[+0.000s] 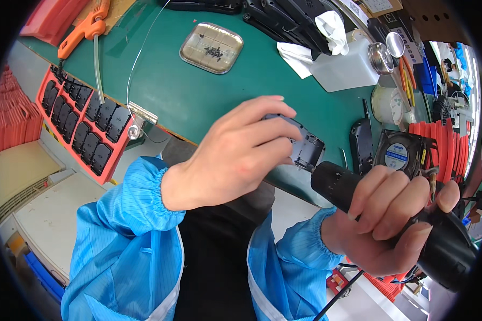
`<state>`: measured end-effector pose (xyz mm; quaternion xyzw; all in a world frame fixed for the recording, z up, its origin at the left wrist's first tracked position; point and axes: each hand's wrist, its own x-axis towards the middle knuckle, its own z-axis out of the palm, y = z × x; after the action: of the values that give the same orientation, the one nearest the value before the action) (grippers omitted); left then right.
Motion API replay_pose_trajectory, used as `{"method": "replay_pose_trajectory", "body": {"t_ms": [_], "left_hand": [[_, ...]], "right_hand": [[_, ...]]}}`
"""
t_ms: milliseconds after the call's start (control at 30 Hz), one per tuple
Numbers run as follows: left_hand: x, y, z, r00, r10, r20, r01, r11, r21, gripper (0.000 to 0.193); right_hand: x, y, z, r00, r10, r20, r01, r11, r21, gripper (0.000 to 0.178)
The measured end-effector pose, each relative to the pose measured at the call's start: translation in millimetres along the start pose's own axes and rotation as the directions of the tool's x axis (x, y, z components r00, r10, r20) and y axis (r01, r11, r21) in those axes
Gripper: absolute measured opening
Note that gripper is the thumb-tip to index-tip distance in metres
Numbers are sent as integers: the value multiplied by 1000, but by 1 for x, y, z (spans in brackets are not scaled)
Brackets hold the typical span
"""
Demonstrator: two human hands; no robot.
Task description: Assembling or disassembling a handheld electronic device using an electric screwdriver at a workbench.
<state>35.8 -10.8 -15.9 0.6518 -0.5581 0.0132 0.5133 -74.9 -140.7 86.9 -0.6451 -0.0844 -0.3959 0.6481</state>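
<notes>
The left hand [235,155] grips a dark housing [308,151] between thumb and fingers, over the near edge of a green work surface [166,80]. The right hand [388,214] is closed around a black cylindrical tool [334,182], its nose right at the housing's end; contact there cannot be told. Ahead of the left hand lies a shallow metal tray [190,49] holding tiny dark pieces. Farther ahead and left is an orange glue gun [84,28]. Left of that hand, a red tray [70,127] of black parts sits beside the table edge, with stacked red sheets [13,131] farther out. Beyond the right hand stand a fan [396,151], a tape roll [386,104] and a white bottle [344,67] with a metal cap.
</notes>
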Motion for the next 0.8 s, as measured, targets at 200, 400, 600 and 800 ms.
{"method": "replay_pose_trajectory", "body": {"t_ms": [200, 400, 600, 800], "left_hand": [[15, -18, -48, 998, -13, -68, 32, 960, 279, 22], [24, -55, -77, 988, -33, -153, 127, 745, 655, 23], [18, -17, -65, 987, -132, -93, 161, 821, 548, 36], [-2, 27, -28, 957, -266, 112, 216, 918, 332, 45]], "right_hand": [[1, 1, -11, 999, 12, 48, -13, 1000, 19, 33], [7, 2, -12, 997, 74, 11, -74, 997, 21, 33], [25, 28, -17, 999, 24, 36, -27, 996, 90, 26], [43, 50, -14, 1000, 10, 12, -11, 989, 151, 24]]}}
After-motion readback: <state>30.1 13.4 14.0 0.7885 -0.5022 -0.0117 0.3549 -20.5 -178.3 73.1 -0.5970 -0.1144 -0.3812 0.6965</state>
